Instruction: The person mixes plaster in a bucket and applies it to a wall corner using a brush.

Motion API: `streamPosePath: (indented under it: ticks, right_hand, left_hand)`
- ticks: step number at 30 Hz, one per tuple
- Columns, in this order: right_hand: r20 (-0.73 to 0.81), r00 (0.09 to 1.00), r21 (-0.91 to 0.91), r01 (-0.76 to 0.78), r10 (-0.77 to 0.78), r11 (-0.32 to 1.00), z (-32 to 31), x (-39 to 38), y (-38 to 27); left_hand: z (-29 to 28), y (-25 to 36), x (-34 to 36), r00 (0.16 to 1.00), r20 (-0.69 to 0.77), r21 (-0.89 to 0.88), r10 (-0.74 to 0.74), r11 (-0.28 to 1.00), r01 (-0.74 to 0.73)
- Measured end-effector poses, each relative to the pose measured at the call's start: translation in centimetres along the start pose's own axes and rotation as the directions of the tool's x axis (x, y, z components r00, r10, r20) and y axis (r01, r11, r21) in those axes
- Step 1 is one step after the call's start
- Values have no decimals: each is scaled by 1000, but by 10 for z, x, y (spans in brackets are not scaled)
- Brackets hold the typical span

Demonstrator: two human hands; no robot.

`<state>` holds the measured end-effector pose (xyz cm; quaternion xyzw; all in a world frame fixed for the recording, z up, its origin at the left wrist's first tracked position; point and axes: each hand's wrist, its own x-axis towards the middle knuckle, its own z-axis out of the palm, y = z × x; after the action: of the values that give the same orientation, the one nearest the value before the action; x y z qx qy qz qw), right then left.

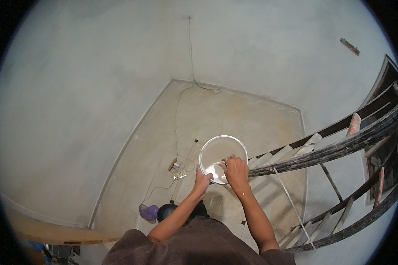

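Gripping a round, white-rimmed bucket [214, 146]

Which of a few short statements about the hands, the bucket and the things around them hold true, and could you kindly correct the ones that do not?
1. The left hand has its grip on the near left side of the bucket. True.
2. The right hand hangs well clear of the bucket, down by the person's side. False: it is over the bucket's opening.
3. A ladder stands to the right of the bucket. True.
4. The purple object lies to the right of the bucket. False: it lies to the left.
5. A white power strip is fixed high on the wall. False: it lies on the floor, left of the bucket.
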<state>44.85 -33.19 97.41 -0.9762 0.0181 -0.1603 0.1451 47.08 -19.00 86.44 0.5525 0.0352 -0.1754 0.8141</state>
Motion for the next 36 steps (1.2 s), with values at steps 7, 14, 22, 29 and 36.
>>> streamPosePath:
  ticks: [7, 14, 22, 29, 36]
  right_hand:
    - [34, 999, 111, -16, 13, 994, 0, 1, 0]
    - [56, 997, 178, 46, -57, 983, 27, 15, 13]
    - [-48, 997, 223, 71, -62, 972, 57, 75, 14]
    - [-132, 990, 350, 94, -51, 932, 79, 143, -11]
    - [-51, 993, 360, 119, -107, 925, 121, 198, -54]
  left_hand:
    - [-12, -17, -17, 980, -120, 175, 160, 975, -138]
    - [0, -13, -4, 962, -158, 228, 223, 956, -184]
    - [-9, 2, 53, 953, -172, 317, 248, 930, -185]
    - [-44, 45, 106, 985, -151, 108, 85, 992, -69]
    - [-101, 53, 157, 952, -248, 244, 178, 963, -117]
